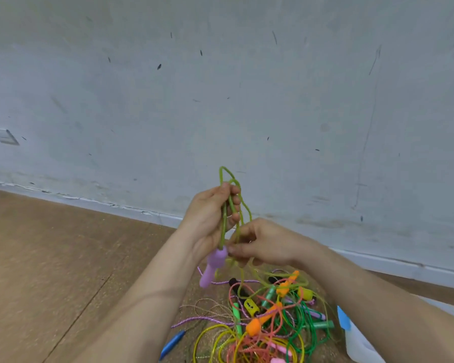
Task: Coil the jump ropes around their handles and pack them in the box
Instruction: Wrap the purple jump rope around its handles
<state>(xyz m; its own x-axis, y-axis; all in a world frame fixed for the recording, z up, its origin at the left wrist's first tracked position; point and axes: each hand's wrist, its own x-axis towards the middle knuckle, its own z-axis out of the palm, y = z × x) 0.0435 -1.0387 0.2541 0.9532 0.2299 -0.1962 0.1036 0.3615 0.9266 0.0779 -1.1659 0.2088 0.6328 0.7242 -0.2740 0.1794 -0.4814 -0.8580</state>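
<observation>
Both hands meet at the centre of the frame: the left hand [210, 213] has its fingers curled round several long loops of a yellow-green jump rope [223, 221], whose tops stick up above the fist, while the right hand [265, 242] pinches the same rope between thumb and fingertips just beside the top of its lilac handle [212, 265] – the handle hangs below the left palm. Slack from this rope trails down to a tangled pile of jump ropes [270, 318] on the wooden floor [50, 258] at the lower centre. A white box [357, 344] stands at the lower right edge, near the pile – a blue handle [173, 341] lies apart to the pile's left
</observation>
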